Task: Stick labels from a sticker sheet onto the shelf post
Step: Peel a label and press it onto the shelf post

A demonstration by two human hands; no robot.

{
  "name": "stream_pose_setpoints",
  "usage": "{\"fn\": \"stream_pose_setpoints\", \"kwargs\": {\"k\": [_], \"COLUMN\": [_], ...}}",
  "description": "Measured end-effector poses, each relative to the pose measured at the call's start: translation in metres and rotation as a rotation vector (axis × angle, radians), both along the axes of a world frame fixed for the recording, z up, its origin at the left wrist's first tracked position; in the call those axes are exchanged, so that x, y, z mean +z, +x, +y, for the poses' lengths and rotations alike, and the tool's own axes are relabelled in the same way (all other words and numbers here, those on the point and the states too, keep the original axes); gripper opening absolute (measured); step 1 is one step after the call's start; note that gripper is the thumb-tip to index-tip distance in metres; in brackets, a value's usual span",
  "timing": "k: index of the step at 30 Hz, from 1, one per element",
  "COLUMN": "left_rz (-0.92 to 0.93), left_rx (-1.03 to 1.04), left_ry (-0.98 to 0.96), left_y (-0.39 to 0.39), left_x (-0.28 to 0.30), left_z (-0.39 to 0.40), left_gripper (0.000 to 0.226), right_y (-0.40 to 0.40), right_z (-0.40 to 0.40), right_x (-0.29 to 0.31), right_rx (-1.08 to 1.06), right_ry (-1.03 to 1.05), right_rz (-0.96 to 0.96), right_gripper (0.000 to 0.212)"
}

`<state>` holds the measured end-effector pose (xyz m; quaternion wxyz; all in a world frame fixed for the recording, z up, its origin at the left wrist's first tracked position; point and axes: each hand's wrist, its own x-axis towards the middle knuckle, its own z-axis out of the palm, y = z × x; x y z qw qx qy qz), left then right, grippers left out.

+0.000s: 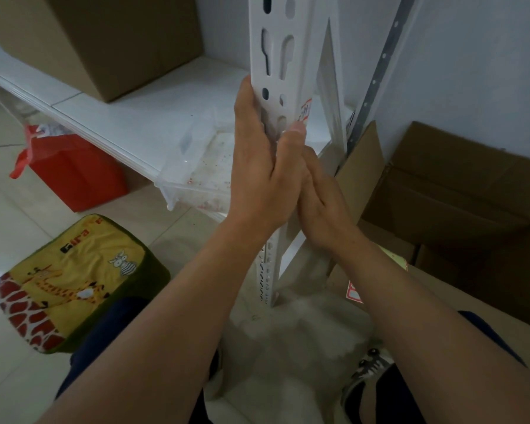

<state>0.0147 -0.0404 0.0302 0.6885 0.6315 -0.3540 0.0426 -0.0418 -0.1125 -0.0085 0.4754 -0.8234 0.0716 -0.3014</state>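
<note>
Left hand grips one white shelf post, thumb beside one label; right hand's grasp is unclear.

We see both forearms reaching forward; the left hand is raised, thumb up; the right hand lies pressed against it.

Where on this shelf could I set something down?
The white shelf is bare between the cardboard box and the clear plastic tray. It is crowded by the shelf post, where the left hand and right hand meet.
</note>
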Motion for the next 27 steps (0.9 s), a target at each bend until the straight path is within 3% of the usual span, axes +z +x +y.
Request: {"fn": "stream_pose_setpoints", "kwargs": {"k": [5, 10, 19, 22, 27], "left_rz": [0.019, 0.0, 0.271, 0.418, 0.47], "left_rx": [-0.077, -0.053, -0.198, -0.213, -0.204], "left_ry": [-0.049, -0.038, 0.028, 0.005, -0.027], "left_y": [0.004, 0.012, 0.017, 0.016, 0.012], "left_x": [0.001, -0.003, 0.007, 0.006, 0.007], "left_z": [0.003, 0.008, 0.017, 0.015, 0.013], "left_gripper": [0.054, 0.037, 0.038, 0.038, 0.038], "right_y": [0.006, 0.012, 0.008, 0.006, 0.004], "right_z": [0.004, 0.009, 0.006, 0.004, 0.003], "right_x": [0.002, 0.02, 0.031, 0.031, 0.028], "right_rx": [-0.138, -0.454, -0.502, -0.504, -0.525], "right_ry": [-0.06, -0.427, -0.576, -0.645, -0.74], "right_rz": [-0.196, -0.47, -0.548, -0.541, -0.516], "right_gripper": [0.036, 0.03, 0.011, 0.015, 0.026]}}
